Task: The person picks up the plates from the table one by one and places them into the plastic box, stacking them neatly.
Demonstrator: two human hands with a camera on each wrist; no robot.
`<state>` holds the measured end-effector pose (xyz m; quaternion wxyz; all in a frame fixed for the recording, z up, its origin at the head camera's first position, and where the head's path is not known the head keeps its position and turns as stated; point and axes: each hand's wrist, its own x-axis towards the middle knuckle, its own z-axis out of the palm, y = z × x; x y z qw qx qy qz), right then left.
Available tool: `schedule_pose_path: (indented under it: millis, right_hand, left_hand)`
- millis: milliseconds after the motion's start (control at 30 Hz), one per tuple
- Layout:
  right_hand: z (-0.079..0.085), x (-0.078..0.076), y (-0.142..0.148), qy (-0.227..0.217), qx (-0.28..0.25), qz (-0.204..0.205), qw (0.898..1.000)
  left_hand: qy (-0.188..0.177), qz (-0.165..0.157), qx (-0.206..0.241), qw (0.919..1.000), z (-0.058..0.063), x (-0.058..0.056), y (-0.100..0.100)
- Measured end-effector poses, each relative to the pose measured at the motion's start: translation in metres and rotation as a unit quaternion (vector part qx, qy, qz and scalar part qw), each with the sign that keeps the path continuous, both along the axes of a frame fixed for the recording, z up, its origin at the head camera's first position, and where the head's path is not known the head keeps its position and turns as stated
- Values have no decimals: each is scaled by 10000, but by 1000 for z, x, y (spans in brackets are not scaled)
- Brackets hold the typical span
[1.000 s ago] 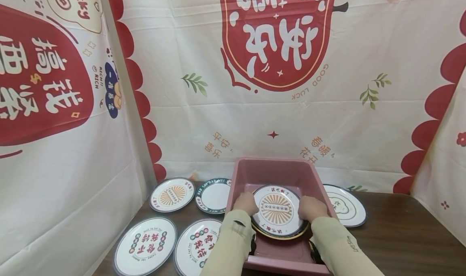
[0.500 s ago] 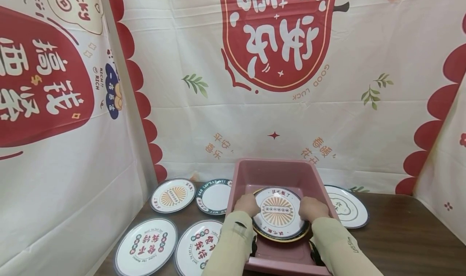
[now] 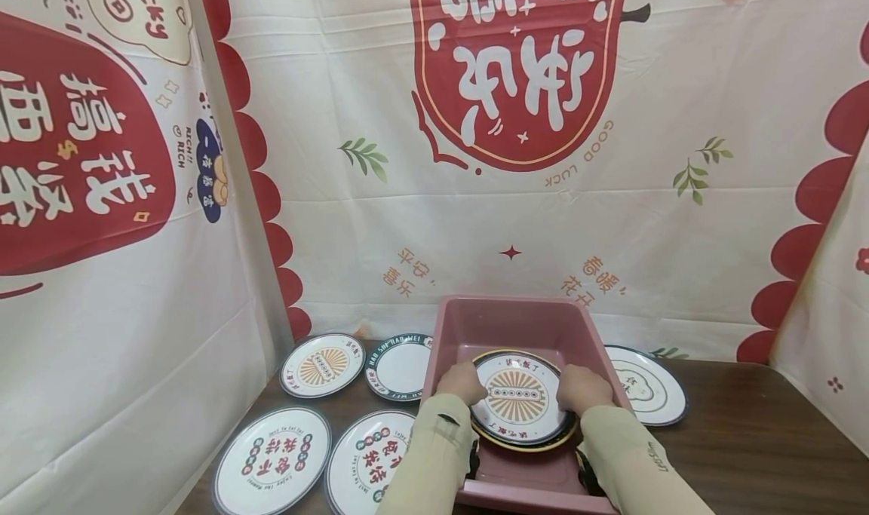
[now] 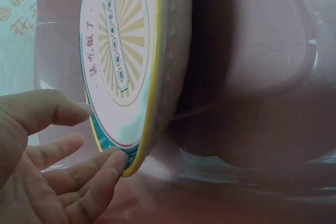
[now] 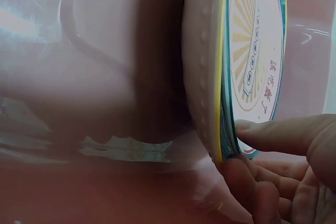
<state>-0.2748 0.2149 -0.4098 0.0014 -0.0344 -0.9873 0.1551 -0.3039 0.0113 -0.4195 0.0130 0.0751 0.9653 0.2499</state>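
Note:
A round white plate (image 3: 517, 396) with an orange sunburst and red characters lies inside a pink plastic bin (image 3: 516, 317), on top of a yellow-rimmed plate (image 4: 158, 30) with a teal band. My left hand (image 3: 462, 383) is at its left side; thumb tip and bent fingertips meet the rim in the left wrist view. On the opposite side, my right hand (image 3: 584, 388) pinches the edge, with the thumb (image 5: 249, 129) over the top plate and the fingers below it. The underside of the stack sits close over the bin floor.
Left of the bin lie a sunburst plate (image 3: 322, 366), a green-rimmed plate (image 3: 400, 368) and two plates with red and green lettering, the left one (image 3: 271, 461) and the right one (image 3: 370, 458). Another plate (image 3: 648, 387) is partly behind the bin's right wall. Printed cloth (image 3: 339, 259) encloses the brown table (image 3: 747, 439).
The top plate has shifted slightly toward me, and more of the yellow rim beneath shows at its far edge. Both hands stay at its sides.

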Motion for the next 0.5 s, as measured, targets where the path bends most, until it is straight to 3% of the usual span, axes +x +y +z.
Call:
schedule_pose_path:
  millis: [500]
  right_hand:
    - [0, 6, -1, -89, -56, -74, 9999]
  left_hand:
    - [-4, -35, 15, 10000, 2, 5, 1]
